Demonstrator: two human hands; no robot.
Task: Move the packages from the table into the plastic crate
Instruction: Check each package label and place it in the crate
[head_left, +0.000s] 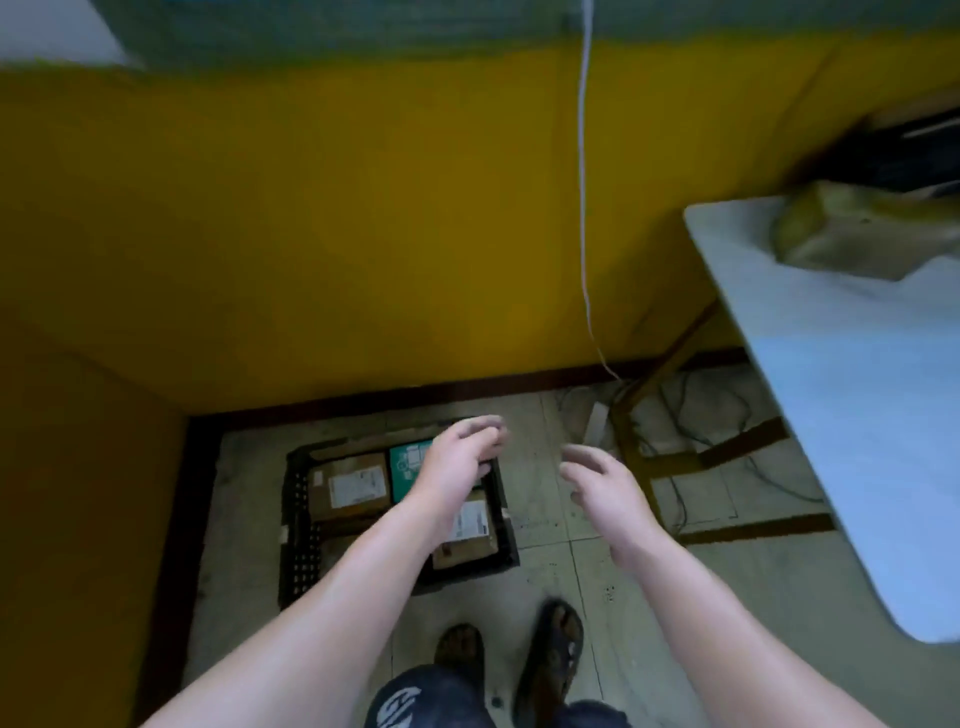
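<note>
A black plastic crate (297, 525) stands on the floor by the yellow wall. Inside lie a brown box with a white label (349, 486), a teal package (408, 465) and another brown labelled package (467, 540). My left hand (460, 457) hovers over the crate's far right part, fingers relaxed and empty. My right hand (597, 486) hangs to the right of the crate above the floor, fingers loosely spread, holding nothing. On the grey table (841, 395) at the right, a tan wrapped package (836, 234) rests near the far edge.
A white cable (583, 208) hangs down the yellow wall. Wooden table legs and dark cables (691, 441) crowd the floor under the table. My sandalled feet (519, 660) stand just behind the crate. A dark object (914, 150) sits behind the tan package.
</note>
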